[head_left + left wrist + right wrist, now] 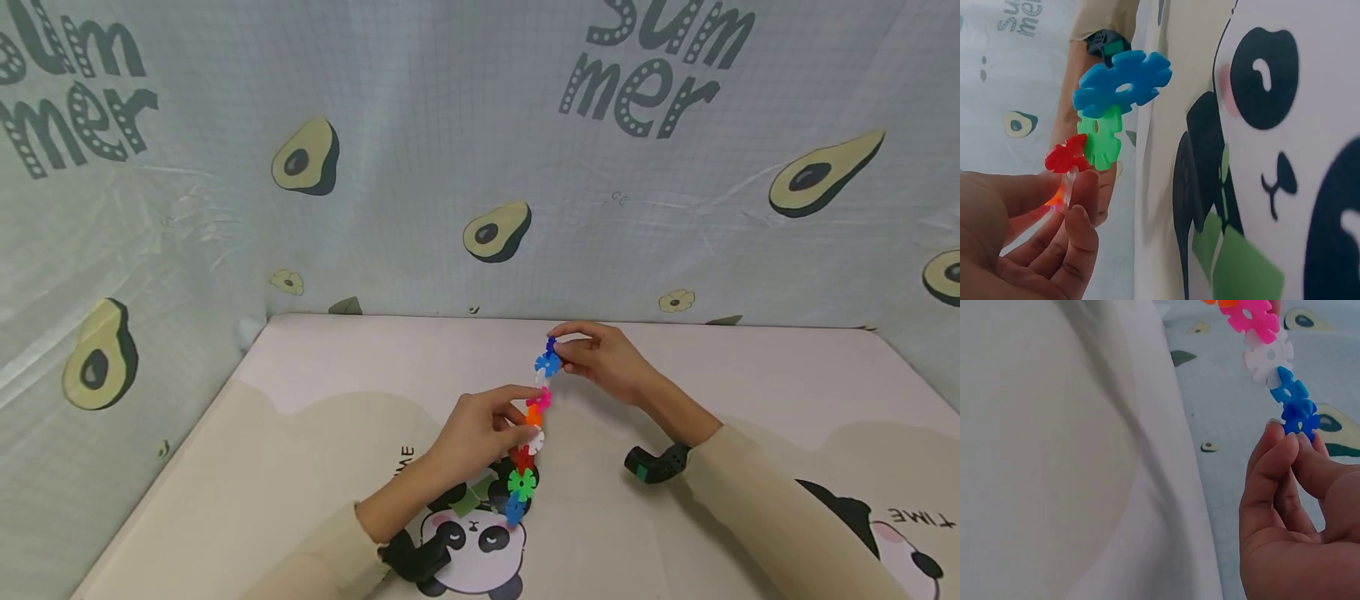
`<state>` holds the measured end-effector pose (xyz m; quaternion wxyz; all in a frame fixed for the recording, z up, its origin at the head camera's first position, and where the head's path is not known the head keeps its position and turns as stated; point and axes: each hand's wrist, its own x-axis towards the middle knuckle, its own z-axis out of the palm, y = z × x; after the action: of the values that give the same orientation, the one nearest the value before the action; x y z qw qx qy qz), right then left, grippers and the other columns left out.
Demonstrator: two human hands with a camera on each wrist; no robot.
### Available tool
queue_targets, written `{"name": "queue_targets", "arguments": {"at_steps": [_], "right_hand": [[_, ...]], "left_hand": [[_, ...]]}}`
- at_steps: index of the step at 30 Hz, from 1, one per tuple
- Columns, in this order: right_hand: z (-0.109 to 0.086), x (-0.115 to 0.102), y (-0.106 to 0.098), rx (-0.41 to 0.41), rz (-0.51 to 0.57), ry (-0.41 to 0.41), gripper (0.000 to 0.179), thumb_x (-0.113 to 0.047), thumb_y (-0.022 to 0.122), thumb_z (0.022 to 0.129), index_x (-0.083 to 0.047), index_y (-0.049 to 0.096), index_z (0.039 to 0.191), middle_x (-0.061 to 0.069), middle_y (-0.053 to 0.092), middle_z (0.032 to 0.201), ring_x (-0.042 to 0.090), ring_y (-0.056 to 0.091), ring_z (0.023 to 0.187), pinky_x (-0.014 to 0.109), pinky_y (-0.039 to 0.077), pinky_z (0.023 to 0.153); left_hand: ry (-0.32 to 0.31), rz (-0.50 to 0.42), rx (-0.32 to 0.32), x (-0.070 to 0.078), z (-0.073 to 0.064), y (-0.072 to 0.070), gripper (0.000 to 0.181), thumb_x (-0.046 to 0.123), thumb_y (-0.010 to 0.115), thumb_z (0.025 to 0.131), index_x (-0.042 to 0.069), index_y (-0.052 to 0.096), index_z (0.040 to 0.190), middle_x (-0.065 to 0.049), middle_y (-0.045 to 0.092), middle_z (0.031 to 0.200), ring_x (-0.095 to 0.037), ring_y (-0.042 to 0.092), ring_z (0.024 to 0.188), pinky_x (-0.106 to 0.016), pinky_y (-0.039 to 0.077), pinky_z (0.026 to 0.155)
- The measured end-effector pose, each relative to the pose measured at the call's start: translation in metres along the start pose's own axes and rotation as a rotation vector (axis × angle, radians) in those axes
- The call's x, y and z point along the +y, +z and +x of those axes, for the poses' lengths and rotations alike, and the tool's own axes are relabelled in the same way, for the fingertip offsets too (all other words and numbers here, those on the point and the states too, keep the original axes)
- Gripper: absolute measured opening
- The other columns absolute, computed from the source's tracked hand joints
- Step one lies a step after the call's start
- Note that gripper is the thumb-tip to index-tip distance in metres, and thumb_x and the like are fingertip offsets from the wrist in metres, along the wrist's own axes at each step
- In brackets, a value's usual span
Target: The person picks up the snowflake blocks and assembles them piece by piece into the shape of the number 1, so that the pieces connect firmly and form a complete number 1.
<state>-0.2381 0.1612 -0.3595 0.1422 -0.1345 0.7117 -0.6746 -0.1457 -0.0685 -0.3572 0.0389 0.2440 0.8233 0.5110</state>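
A chain of interlocking plastic snowflake discs [522,483] is held up over the table, running from a blue disc [1124,84] at the near end to a dark blue disc [1300,422] at the far end. Between them come green, red, white, orange, pink, white and lighter blue pieces. My left hand [480,427] pinches the chain's middle around the white disc [536,442], just past the red one [1066,155]. With thumb and fingertips, my right hand [611,362] grips the dark blue disc. Fingers partly cover the orange and white discs.
The light tabletop [337,467] carries printed pandas, one panda face [474,550] lying below the chain's near end. A pale curtain [405,125] with avocado prints stands behind the table and along its sides. Each wrist wears a black device [656,463].
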Motion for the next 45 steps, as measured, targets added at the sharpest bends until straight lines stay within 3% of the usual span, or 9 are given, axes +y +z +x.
{"name": "queue_targets", "arguments": {"at_steps": [8, 14, 17, 25, 36, 45], "right_hand": [[0.012, 0.003, -0.002, -0.045, 0.024, 0.004, 0.042, -0.019, 0.059, 0.096, 0.007, 0.052, 0.129, 0.014, 0.064, 0.114, 0.022, 0.061, 0.097, 0.028, 0.052, 0.085], [0.018, 0.007, 0.001, -0.036, -0.08, 0.007, 0.043, -0.02, 0.063, 0.094, 0.003, 0.056, 0.129, 0.013, 0.06, 0.12, 0.025, 0.059, 0.101, 0.035, 0.051, 0.088], [0.021, 0.01, 0.003, -0.018, -0.135, 0.017, 0.044, -0.02, 0.068, 0.091, 0.001, 0.058, 0.127, 0.012, 0.062, 0.119, 0.025, 0.059, 0.099, 0.037, 0.052, 0.086], [0.025, 0.017, 0.006, 0.036, -0.224, 0.044, 0.038, -0.021, 0.07, 0.089, -0.005, 0.064, 0.122, 0.009, 0.064, 0.103, 0.026, 0.053, 0.083, 0.026, 0.046, 0.064], [0.024, 0.023, 0.011, 0.043, -0.287, 0.023, 0.038, -0.021, 0.069, 0.089, -0.004, 0.064, 0.123, 0.01, 0.066, 0.111, 0.026, 0.057, 0.086, 0.027, 0.05, 0.069], [0.025, 0.029, 0.012, 0.063, -0.31, 0.022, 0.038, -0.022, 0.07, 0.089, -0.005, 0.064, 0.123, 0.009, 0.066, 0.105, 0.023, 0.055, 0.082, 0.025, 0.048, 0.067]], "left_hand": [[-0.034, -0.035, 0.045, -0.003, 0.007, 0.01, 0.039, 0.007, 0.071, 0.086, 0.008, 0.063, 0.125, 0.0, 0.064, 0.077, -0.014, 0.061, 0.056, -0.028, 0.053, 0.052], [-0.072, -0.045, 0.094, -0.01, 0.012, 0.019, 0.036, 0.004, 0.071, 0.085, 0.006, 0.064, 0.12, -0.003, 0.063, 0.077, -0.016, 0.062, 0.058, -0.025, 0.052, 0.053], [-0.106, -0.05, 0.116, -0.013, 0.015, 0.022, 0.036, 0.004, 0.072, 0.084, 0.005, 0.064, 0.12, -0.003, 0.064, 0.076, -0.018, 0.062, 0.057, -0.025, 0.052, 0.052], [-0.181, -0.127, 0.129, -0.015, 0.018, 0.026, 0.038, 0.004, 0.071, 0.085, 0.004, 0.063, 0.121, -0.006, 0.067, 0.08, -0.018, 0.065, 0.059, -0.028, 0.055, 0.057], [-0.191, -0.078, 0.163, -0.022, 0.02, 0.03, 0.027, 0.004, 0.075, 0.081, 0.002, 0.069, 0.108, -0.007, 0.067, 0.08, -0.015, 0.063, 0.061, -0.025, 0.053, 0.056], [-0.196, -0.094, 0.165, -0.026, 0.018, 0.031, 0.025, 0.005, 0.074, 0.083, 0.002, 0.07, 0.107, -0.004, 0.069, 0.079, -0.012, 0.064, 0.061, -0.023, 0.053, 0.057]]}}
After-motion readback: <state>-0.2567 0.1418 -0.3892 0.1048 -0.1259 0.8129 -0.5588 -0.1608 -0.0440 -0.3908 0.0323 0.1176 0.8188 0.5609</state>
